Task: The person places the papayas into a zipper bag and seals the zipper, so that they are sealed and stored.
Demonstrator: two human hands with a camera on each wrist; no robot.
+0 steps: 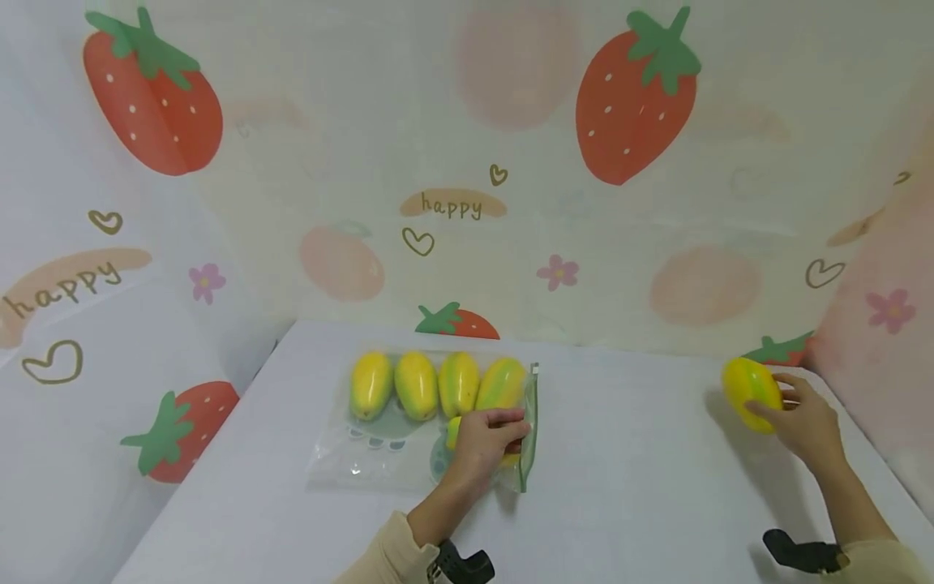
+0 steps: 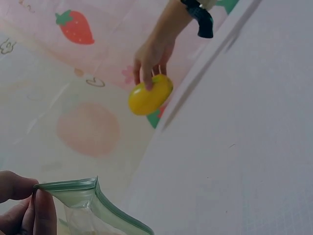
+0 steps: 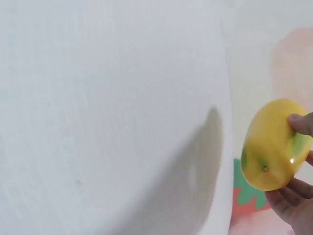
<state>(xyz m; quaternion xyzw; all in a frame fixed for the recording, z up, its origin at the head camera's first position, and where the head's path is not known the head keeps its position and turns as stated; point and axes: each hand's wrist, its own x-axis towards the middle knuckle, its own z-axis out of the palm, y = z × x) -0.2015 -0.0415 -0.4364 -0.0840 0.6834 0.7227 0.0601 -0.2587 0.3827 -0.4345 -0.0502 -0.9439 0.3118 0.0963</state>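
A clear zip bag with a green zip edge lies flat on the table, with several yellow-green mangoes inside, most in a row along its far side. My left hand pinches the bag's rim at its right end; the left wrist view shows the green zip strip between thumb and fingers, the mouth parted. Partly hidden beneath that hand is more yellow fruit. Off to the right, my right hand grips another yellow mango above the table, thumb and fingers on opposite sides.
The white table spreads between the bag and my right hand. A patterned backdrop with strawberries rises behind the table and at both sides. Dark wrist mounts sit on both wrists.
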